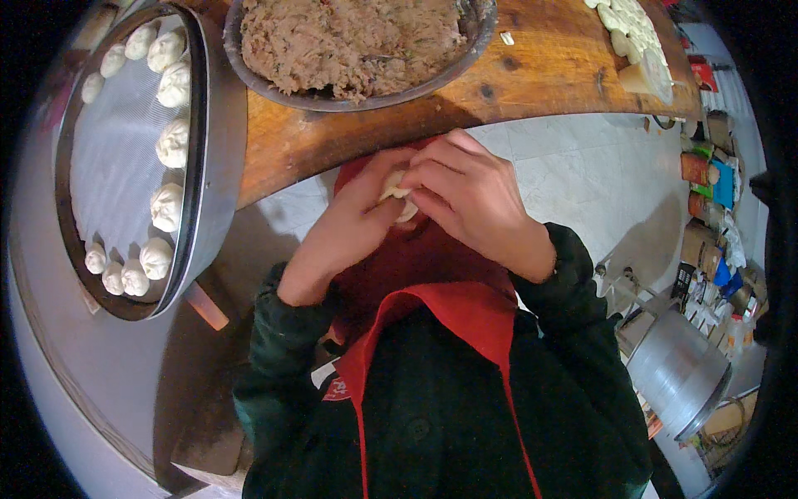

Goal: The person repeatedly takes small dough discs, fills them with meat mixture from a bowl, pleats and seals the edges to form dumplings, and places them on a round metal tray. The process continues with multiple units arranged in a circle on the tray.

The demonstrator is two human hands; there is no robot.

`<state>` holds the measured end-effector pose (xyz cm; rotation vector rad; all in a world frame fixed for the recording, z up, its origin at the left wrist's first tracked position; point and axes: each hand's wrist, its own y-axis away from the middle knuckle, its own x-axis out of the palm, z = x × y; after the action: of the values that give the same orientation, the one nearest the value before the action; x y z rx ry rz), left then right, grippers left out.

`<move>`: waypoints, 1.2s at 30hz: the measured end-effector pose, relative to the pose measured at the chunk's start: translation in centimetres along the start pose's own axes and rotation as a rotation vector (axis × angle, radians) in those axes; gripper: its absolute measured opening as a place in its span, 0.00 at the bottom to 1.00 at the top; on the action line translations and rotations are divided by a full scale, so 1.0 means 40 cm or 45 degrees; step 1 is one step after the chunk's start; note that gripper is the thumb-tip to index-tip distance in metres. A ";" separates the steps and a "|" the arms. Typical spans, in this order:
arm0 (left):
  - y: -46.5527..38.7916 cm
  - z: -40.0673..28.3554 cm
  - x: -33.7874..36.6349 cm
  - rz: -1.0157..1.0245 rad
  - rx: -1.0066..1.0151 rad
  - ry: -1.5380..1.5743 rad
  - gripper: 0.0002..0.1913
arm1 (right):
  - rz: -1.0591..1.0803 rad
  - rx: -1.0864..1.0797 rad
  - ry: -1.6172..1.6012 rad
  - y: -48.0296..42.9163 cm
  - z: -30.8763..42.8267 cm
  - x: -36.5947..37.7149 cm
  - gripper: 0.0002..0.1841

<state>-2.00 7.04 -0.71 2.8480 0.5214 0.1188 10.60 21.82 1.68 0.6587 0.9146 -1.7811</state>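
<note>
Close in front of my red apron, my left hand (365,209) cups a partly closed dough bun (406,212). The fingertips of my right hand (471,193) pinch the pleated dough at its upper edge. Both hands are just below the near edge of the wooden table (287,137). A wide metal bowl (374,103) of minced filling (349,47) sits on the table beyond them. To the left, a round metal steamer tray (215,143) holds several pleated buns (167,207) around its rim, on a mesh liner (118,162). My fingers hide much of the dough.
At the table's far right lie several pale dough pieces (629,28) beside a small translucent cup (651,78). A dough scrap (507,38) rests right of the bowl. A large aluminium pot (676,374) stands at the lower right, near cluttered packages and boxes (701,243).
</note>
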 end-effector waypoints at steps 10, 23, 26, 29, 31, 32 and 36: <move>0.033 0.038 -0.003 -0.093 -0.477 0.672 0.31 | 0.023 -0.043 -0.139 -0.009 0.014 -0.006 0.10; -0.012 0.011 -0.003 -0.253 -0.330 0.230 0.39 | -0.038 -0.053 -0.126 -0.017 0.047 -0.005 0.09; 0.004 0.073 -0.019 -0.140 -0.359 0.484 0.39 | 0.037 -0.023 -0.075 -0.003 0.031 -0.011 0.09; 0.031 0.039 0.024 -0.258 -0.318 0.502 0.40 | -0.066 0.016 -0.089 -0.002 0.028 -0.012 0.10; 0.032 0.025 0.025 -0.268 -0.408 0.403 0.41 | 0.012 -0.010 -0.121 -0.009 0.032 -0.016 0.11; 0.032 0.027 0.020 -0.257 -0.477 0.330 0.41 | 0.051 -0.023 -0.138 -0.010 0.034 -0.017 0.11; 0.025 0.061 0.001 -0.182 -0.407 0.418 0.37 | 0.022 -0.021 -0.098 0.001 0.054 -0.021 0.11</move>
<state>-1.32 5.61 -2.83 2.4797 0.6983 0.5944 10.91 20.46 3.56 0.5816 0.8678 -1.7699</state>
